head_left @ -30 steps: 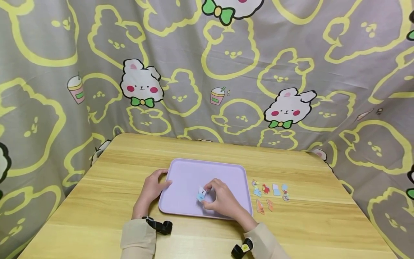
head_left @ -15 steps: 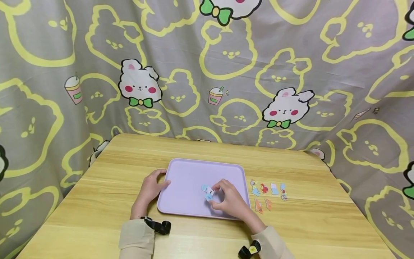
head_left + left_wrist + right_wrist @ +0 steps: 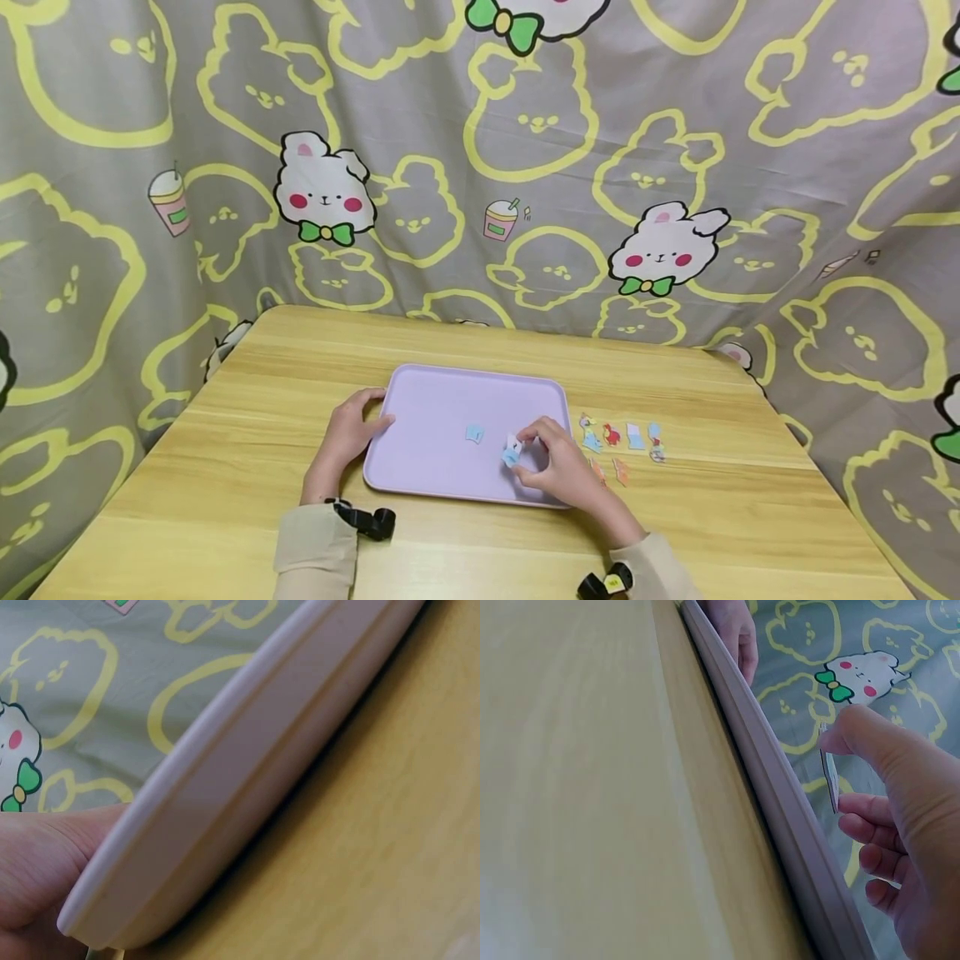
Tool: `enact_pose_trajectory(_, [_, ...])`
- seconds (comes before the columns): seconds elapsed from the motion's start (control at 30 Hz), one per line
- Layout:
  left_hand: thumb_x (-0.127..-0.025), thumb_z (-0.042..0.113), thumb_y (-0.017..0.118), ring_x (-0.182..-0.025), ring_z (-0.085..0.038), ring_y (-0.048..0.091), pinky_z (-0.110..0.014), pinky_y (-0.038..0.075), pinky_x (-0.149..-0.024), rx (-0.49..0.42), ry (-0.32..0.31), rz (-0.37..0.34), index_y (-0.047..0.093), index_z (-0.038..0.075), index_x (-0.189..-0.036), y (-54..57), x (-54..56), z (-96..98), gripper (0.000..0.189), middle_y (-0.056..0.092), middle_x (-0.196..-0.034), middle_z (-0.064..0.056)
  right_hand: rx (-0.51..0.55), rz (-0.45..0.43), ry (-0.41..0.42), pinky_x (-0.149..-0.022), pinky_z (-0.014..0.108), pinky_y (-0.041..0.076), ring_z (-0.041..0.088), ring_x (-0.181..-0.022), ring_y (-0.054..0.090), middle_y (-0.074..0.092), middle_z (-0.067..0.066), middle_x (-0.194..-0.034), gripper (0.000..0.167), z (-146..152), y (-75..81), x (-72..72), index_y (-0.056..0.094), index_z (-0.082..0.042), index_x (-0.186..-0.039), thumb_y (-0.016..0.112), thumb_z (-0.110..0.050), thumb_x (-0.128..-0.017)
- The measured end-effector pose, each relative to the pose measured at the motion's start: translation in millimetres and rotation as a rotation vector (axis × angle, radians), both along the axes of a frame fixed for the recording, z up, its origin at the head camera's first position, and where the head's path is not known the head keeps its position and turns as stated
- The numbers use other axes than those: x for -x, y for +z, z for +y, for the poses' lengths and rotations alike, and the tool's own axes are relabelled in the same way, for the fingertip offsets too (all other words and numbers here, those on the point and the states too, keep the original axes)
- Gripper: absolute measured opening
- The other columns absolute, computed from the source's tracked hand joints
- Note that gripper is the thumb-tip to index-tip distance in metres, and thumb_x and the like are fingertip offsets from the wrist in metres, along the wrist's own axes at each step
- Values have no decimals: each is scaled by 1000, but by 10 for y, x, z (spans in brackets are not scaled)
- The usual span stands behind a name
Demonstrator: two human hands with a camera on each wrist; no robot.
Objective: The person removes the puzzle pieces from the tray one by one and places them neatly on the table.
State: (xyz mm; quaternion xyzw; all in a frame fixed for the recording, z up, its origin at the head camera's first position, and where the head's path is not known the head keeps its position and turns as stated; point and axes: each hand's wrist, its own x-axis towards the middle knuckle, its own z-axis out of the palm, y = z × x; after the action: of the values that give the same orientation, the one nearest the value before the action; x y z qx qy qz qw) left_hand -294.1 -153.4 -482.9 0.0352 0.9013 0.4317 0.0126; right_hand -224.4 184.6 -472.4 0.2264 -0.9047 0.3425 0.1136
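Note:
My right hand (image 3: 558, 462) pinches a small white and light-blue puzzle piece (image 3: 512, 451) between thumb and fingers, over the right part of the lilac tray (image 3: 435, 483). In the right wrist view the held piece (image 3: 830, 778) is seen nearly edge-on, above the tray's rim. Another light-blue puzzle piece (image 3: 475, 433) lies on the tray, left of that hand. At the tray's left side my left hand (image 3: 356, 432) holds the edge, its thumb over the rim. The left wrist view has the tray's side wall (image 3: 217, 772) in front of part of this hand.
Several more puzzle pieces lie on the wooden table (image 3: 712, 517) right of the tray, among them a red piece (image 3: 611, 434), a blue and white piece (image 3: 635, 436) and an orange piece (image 3: 621, 472). A patterned curtain (image 3: 420, 108) hangs behind the table.
My right hand has moved right across the tray with the pinched puzzle piece. The light-blue piece to its left has come into view on the tray. My left hand stays at the edge.

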Motion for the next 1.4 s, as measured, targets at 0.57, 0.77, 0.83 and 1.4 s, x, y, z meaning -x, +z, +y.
enact_pose_trajectory(0.57, [-92, 15, 66, -140, -44, 39, -57, 33, -117, 6, 5, 3, 51, 1, -138, 8, -1, -9, 50, 46, -147, -25, -6, 17, -26, -63, 19, 43, 12, -77, 48, 59, -3, -92, 36, 416, 0, -78, 63, -14, -101, 83, -13, -71])
enact_pose_trajectory(0.77, [-92, 16, 66, -139, -44, 38, -57, 33, -117, 7, 7, 3, 50, 1, -138, 13, -18, -21, 51, 46, -147, -25, -15, 34, -34, -61, 15, 38, 9, -73, 44, 56, 1, -88, 38, 537, 7, -117, 63, -13, -102, 84, -14, -70])
enact_pose_trajectory(0.83, [-92, 15, 66, -139, -44, 38, -57, 33, -117, 7, 7, 2, 50, 1, -138, 14, -20, -20, 51, 46, -147, -25, -15, 56, -31, -60, 15, 38, 10, -71, 44, 58, 0, -90, 39, 585, -3, -127, 64, -12, -102, 84, -13, -69])
enact_pose_trajectory(1.4, [-92, 16, 66, -140, -45, 37, -57, 32, -118, 5, 2, -4, 50, 1, -138, 17, -15, -8, 51, 45, -148, -25, -35, 19, -70, -57, 17, 39, 6, -70, 43, 59, -3, -96, 37, 991, -66, -246, 65, -13, -104, 81, -6, -72])
